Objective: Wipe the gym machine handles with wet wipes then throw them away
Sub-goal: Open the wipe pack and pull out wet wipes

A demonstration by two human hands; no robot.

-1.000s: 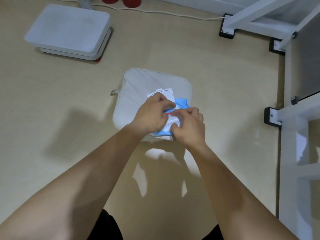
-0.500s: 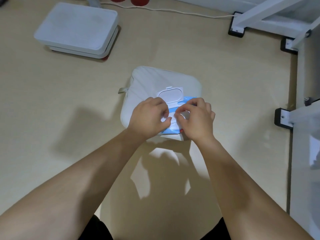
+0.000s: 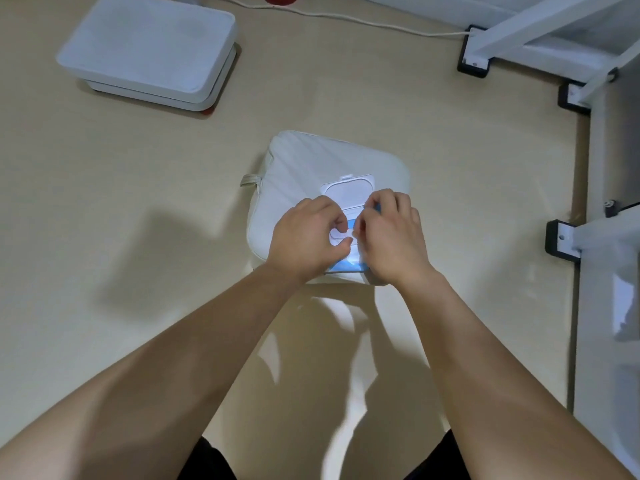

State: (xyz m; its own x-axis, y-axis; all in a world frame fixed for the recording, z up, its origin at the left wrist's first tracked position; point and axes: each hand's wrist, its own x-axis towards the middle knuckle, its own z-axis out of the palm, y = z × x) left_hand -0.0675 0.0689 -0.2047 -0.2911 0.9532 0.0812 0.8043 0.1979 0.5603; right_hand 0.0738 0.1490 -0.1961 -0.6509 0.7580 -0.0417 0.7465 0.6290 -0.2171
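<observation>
My left hand [image 3: 306,237] has thumb and forefinger pinched together at the white opening of the wet wipes pack [image 3: 346,265]; whether they grip a wipe I cannot tell. My right hand [image 3: 389,237] is curled over the pack's right side, its fingertips meeting the left ones at the opening, their hold hidden. The flip lid [image 3: 349,192] stands open just beyond my knuckles. The blue pack lies on a pale cushion [image 3: 298,168] on the beige floor [image 3: 138,202]. Far left sits a white stepped platform [image 3: 149,50]; the white machine frame [image 3: 519,32] runs along the right
</observation>
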